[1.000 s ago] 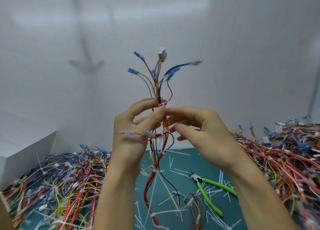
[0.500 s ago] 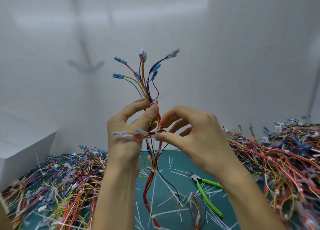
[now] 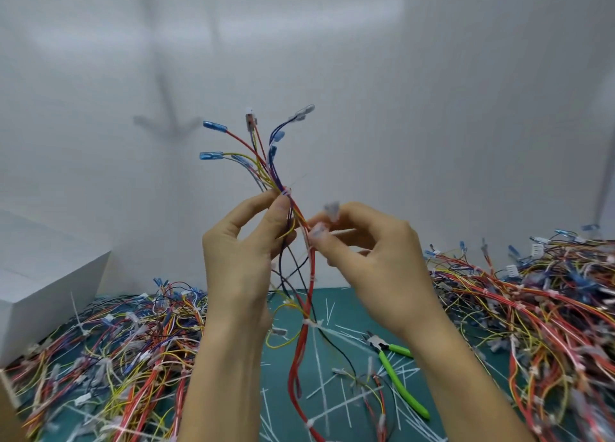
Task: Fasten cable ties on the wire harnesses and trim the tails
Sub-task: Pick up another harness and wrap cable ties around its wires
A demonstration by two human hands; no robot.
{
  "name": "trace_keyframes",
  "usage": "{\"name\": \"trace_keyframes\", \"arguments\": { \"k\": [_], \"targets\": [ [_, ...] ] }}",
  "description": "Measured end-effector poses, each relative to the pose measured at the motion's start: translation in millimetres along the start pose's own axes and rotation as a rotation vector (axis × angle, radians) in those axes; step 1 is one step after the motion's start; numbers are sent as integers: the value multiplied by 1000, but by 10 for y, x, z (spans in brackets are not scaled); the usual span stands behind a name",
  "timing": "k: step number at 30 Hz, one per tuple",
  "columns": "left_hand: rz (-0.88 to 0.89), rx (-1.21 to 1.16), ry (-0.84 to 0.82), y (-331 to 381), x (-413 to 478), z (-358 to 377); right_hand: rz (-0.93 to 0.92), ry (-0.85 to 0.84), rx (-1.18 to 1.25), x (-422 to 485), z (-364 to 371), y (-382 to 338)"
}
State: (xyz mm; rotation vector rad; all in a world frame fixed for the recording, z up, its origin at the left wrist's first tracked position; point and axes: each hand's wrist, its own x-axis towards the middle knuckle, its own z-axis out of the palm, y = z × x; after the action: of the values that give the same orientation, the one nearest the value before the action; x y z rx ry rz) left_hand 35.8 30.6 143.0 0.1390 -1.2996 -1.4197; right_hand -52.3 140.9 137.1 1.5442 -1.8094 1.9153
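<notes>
Sitting mid-batch by my read: counter (image 3: 346,308) with harness piles (image 3: 532,308) at 3 and 8 o'clock, raised harness (image 3: 311,275) at centre, left hand (image 3: 239,262) pinching it under the top tie (image 3: 286,192), whose faint tail looks untrimmed, right hand (image 3: 376,258) pinching its connectors, cutters (image 3: 401,381) idle at 5 o'clock among cut tails (image 3: 344,406).

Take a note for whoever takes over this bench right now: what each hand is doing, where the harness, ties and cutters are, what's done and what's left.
Left hand: grips the wire harness upright, thumb and forefinger just under its top tie.
Right hand: pinches what looks like a white cable tie against the bundle; it is blurred.
Green-handled cutters: lying on the green mat, to the right, untouched.
Done: ties already sit lower on this harness.
Left: cinch this tie, then trim the tails; the top tie seems to have one sticking out.
More harnesses: left pile, right pile.
</notes>
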Motion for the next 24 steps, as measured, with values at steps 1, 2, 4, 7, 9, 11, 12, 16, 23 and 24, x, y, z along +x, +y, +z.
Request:
{"name": "trace_keyframes", "arguments": {
  "k": [1, 2, 4, 7, 9, 11, 12, 16, 23, 24],
  "targets": [
    [-15, -2, -3, -7, 5, -3, 56, 18, 101, 14, -10, 2],
    [-38, 11, -4, 4, 8, -4, 112, 34, 199, 26, -21, 3],
    [-46, 46, 5, 8, 6, -10, 208, 46, 348, 40, -41, -3],
    [-19, 112, 2, 28, -16, 32, 317, 34, 473, 37, -62, 1],
    [-2, 133, 11, 25, -28, 55, 378, 17, 516, 39, -72, 16],
    [12, 147, 25, 23, -30, 70, 420, -5, 530, 44, -74, 34],
    [14, 150, 29, 22, -31, 73, 436, -15, 534, 45, -73, 41],
    [2, 117, 44, 13, -39, 75, 465, -68, 524, 42, -75, 45],
    [-60, 52, -21, 42, -30, 25, 415, -148, 445, 42, -148, 28],
    [-84, 34, -45, 53, -29, 15, 402, -150, 426, 41, -161, 36]
  ]
}}
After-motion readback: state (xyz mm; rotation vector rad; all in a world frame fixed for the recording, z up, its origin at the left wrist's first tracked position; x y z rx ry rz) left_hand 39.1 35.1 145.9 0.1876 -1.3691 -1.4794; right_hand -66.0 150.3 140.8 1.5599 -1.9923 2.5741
